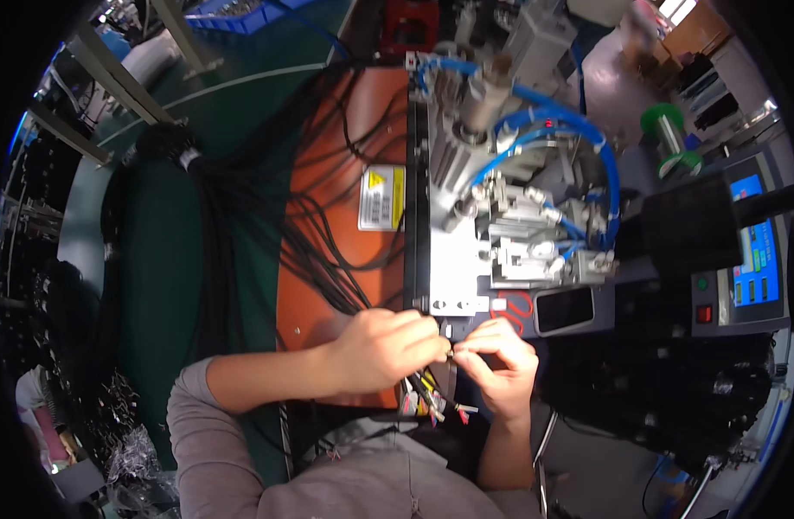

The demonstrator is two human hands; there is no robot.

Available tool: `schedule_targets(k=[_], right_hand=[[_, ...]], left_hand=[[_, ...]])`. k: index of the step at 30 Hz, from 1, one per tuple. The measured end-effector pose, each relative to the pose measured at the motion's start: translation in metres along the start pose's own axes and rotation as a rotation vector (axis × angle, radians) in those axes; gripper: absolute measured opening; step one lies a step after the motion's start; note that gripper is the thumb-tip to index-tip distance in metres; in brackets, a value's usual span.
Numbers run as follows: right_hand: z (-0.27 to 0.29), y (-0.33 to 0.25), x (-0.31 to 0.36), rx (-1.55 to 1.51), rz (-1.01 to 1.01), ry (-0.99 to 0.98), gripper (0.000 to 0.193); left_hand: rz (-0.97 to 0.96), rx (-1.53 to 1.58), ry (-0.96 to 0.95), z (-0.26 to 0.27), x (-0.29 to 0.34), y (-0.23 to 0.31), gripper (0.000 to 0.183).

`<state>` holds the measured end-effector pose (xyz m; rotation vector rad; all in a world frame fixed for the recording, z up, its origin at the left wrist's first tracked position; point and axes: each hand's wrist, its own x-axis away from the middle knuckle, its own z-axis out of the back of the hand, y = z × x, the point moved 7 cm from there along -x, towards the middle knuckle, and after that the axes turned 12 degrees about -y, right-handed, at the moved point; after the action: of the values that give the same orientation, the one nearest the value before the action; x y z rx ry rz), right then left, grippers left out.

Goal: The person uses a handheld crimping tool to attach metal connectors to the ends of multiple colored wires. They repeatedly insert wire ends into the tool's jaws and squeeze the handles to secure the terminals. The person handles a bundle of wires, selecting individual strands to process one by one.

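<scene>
My left hand is closed, with a bundle of thin black cables running in under it from the left. Below its fingers hang several cable ends with bared, coloured wires. Thumb and forefinger of my right hand are pinched together, meeting the left fingertips at a tiny light-coloured piece too small to name. Both hands are just in front of the bench machine, near its metal plate.
An orange panel bears a warning label. A phone and a red cord lie right of the plate. Blue air hoses arch over the machine. A control screen stands at right, above a pile of black cables.
</scene>
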<state>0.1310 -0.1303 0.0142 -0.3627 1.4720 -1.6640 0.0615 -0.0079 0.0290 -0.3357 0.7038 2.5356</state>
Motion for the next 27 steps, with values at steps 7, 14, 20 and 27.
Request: schedule_targets(k=[7,14,20,27], right_hand=[[0.002,0.005,0.015,0.395,-0.076,0.179,0.011],[-0.002,0.021,0.008,0.366,-0.144,0.116,0.007],[-0.008,0.017,0.006,0.515,-0.096,0.126,0.009],[-0.011,0.016,0.011,0.576,-0.057,0.122,0.010]], left_hand=[[0.067,-0.309,-0.050,-0.006,0.003,0.009,0.035],[0.020,-0.335,-0.066,-0.010,0.004,0.012,0.037],[0.033,-0.312,-0.069,-0.013,0.004,0.011,0.032],[0.090,-0.337,-0.100,-0.015,0.003,0.012,0.032]])
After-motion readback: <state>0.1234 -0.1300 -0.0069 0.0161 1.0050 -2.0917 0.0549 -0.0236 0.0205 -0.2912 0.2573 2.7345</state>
